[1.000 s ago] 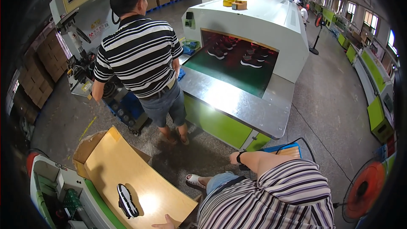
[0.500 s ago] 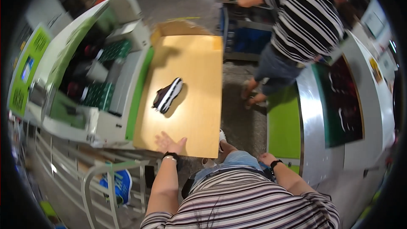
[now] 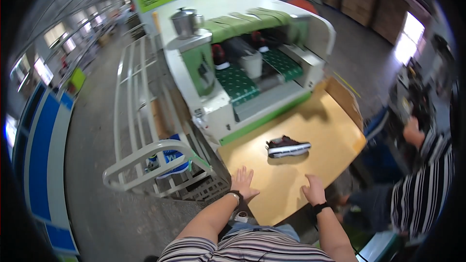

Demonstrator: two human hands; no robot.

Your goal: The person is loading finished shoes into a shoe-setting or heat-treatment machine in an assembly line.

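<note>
A dark sneaker (image 3: 288, 146) with a white sole sits on the light wood tabletop (image 3: 335, 136), its side facing me and its toe pointing right. At the table's near left edge my left hand (image 3: 244, 183) is spread flat, fingers apart and nothing in it. My right hand (image 3: 314, 190) hovers over or rests on the near right part of the tabletop. Its thumb stands apart from the fingers, and nothing shows in its grasp. Neither hand touches the sneaker; both are on its near side.
Beyond the table stands a white and green conveyor machine (image 3: 247, 87) with shoes on green belts. A metal jug (image 3: 186, 22) tops it. Left is a tubular rack (image 3: 141, 153) holding a blue bag (image 3: 174, 157). A co-worker in a striped shirt (image 3: 422, 191) stands at right.
My view has swung left toward the machine. My right hand has come from beside my body to over the table. The left hand remains at the table edge; the sneaker stays on the tabletop.
</note>
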